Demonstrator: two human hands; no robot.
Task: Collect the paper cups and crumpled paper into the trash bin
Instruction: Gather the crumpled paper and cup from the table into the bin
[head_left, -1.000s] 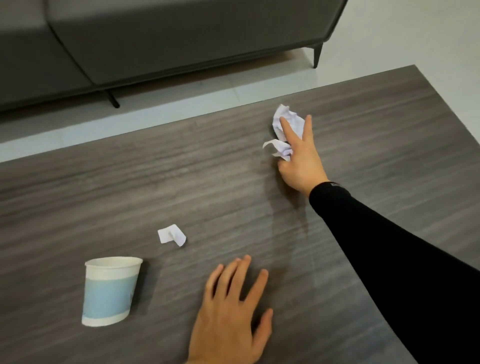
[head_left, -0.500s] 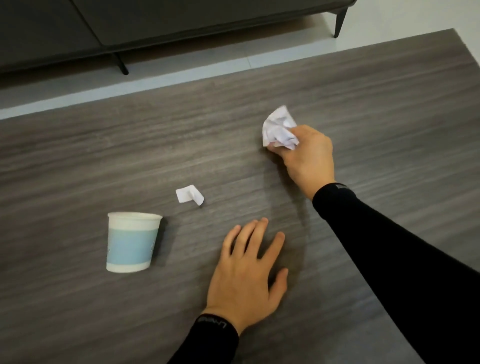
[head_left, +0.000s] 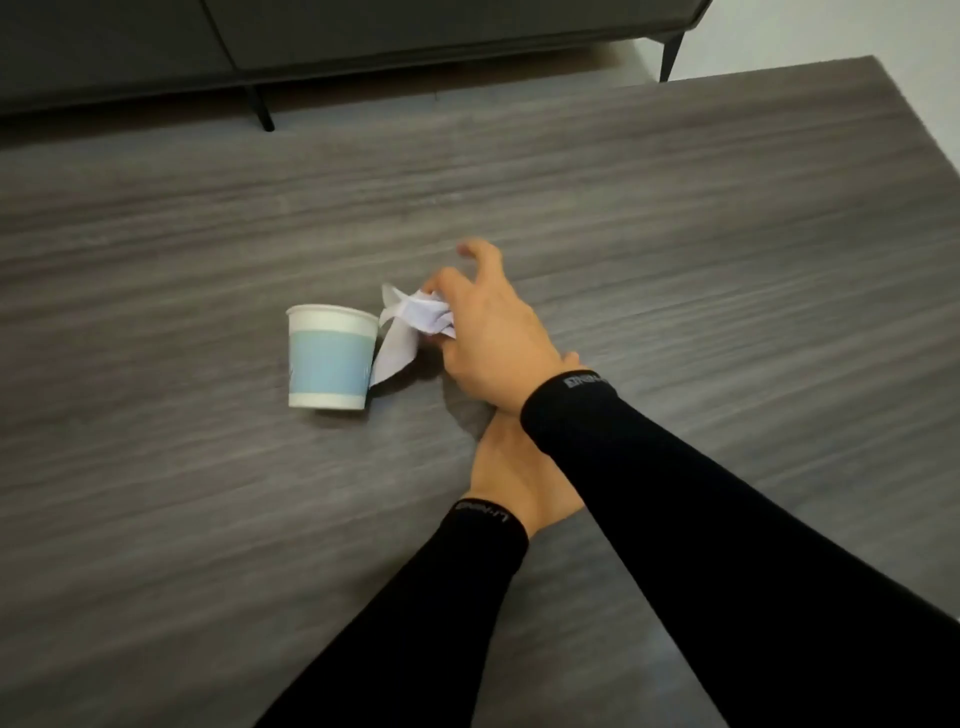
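1. Right hand (head_left: 488, 332) has its grip clamped on the crumpled paper (head_left: 415, 325), just beside the upright paper cup (head_left: 330, 358)
2. Left hand (head_left: 511, 475) lies flat on the grey worktop (head_left: 727, 260), fingers hidden under the right wrist, grip unreadable

The grey wood-grain worktop (head_left: 675, 234) looks matt and streaked. The white-and-blue paper cup (head_left: 328, 358) is smooth; the white paper wad (head_left: 415, 322) creased; black cloth sleeves (head_left: 675, 499) matt.
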